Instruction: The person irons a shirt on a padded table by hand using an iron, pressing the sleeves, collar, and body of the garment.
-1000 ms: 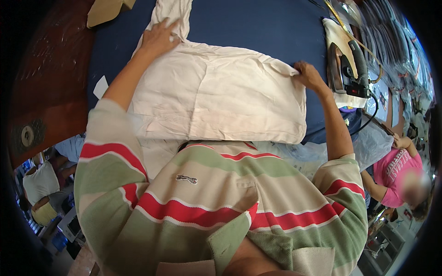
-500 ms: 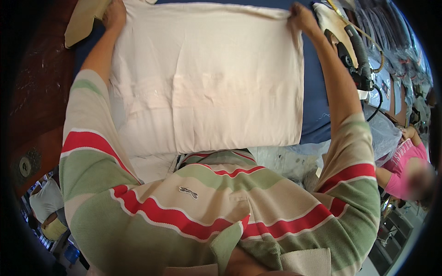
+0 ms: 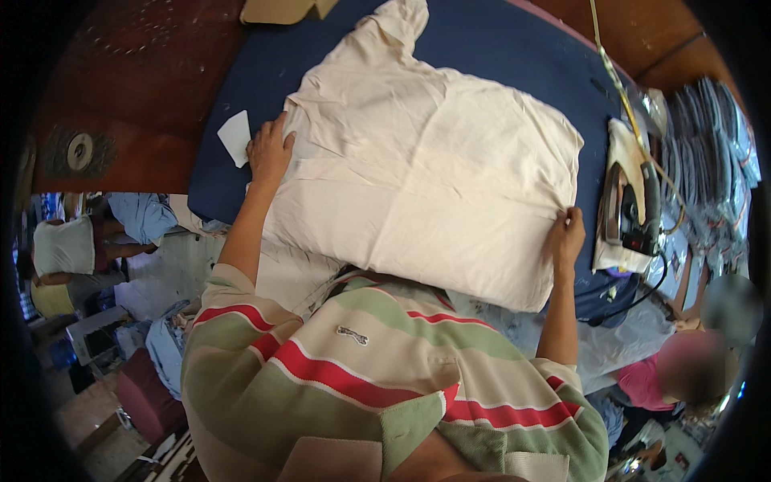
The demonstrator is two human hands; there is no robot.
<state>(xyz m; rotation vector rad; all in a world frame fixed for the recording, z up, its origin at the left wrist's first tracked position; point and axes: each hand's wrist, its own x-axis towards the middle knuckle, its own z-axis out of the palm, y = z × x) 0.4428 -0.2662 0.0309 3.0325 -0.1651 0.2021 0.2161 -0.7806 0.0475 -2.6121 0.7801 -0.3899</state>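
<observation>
- Two edges of the cream cloth (image 3: 450, 161) are being handled at once: the right hand (image 3: 568, 233) has its fingers closed, seemingly in a pinch on the right edge, toward the near corner.
- At the left edge, the left hand (image 3: 271, 150) rests with its fingers against the fabric. Whether the thumb is hooked underneath I cannot tell from this angle.
- For a neat spread, an even outward pull from both hands would serve best; too hard a tug on the right would likely skew the cloth further.
- A long crease runs down the middle, and the far left part is rumpled below the sleeve-like end (image 3: 393, 32) — those folds look worth smoothing outward with a flat palm.
- The cloth lies askew on the dark blue table cover (image 3: 482, 52), its near edge close to the striped shirt (image 3: 393, 345); squaring that edge first should make the rest easier.
- Just beside the left hand is a white card (image 3: 235, 138), best left out from under the fabric.
- To the right, the iron (image 3: 634, 229) rests on a pale pad (image 3: 621, 149), apart from the right hand — elbow and cloth should be kept away from it.
</observation>
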